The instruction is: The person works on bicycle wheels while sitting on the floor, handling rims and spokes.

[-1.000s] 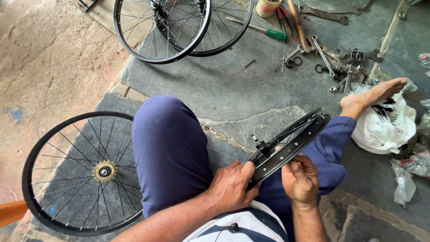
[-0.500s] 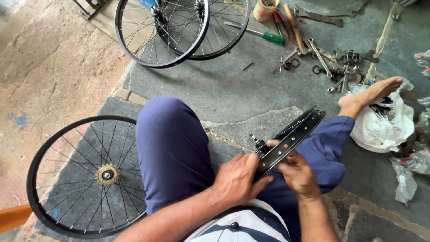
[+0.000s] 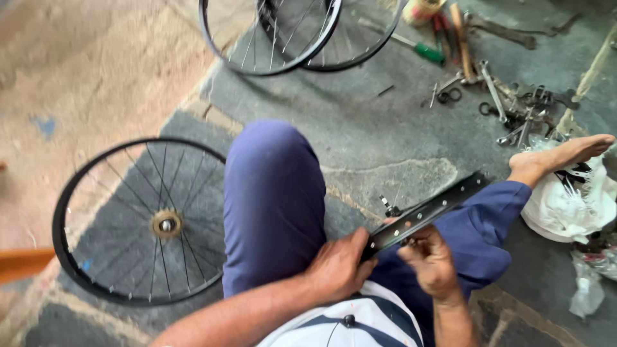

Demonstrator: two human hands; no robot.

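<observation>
I sit on a stone floor in blue trousers with a black bicycle wheel rim [image 3: 430,211] across my lap, seen almost edge-on, its hub axle [image 3: 388,205] poking up behind it. My left hand [image 3: 337,266] grips the near end of the rim. My right hand [image 3: 432,260] is just under the rim's edge, fingers pinched around something small that I cannot make out. My bare foot [image 3: 559,157] rests by a white bag.
A spoked black wheel [image 3: 144,222] lies flat on my left. Two more wheels [image 3: 289,32] lie at the top. Wrenches and pliers [image 3: 508,103] and a green-handled screwdriver [image 3: 421,50] are scattered at upper right. A white plastic bag [image 3: 565,205] sits right.
The view has shifted and the rim has tilted more edge-on. My right hand has slid from the rim's side to beneath its edge. My left hand keeps its grip.
</observation>
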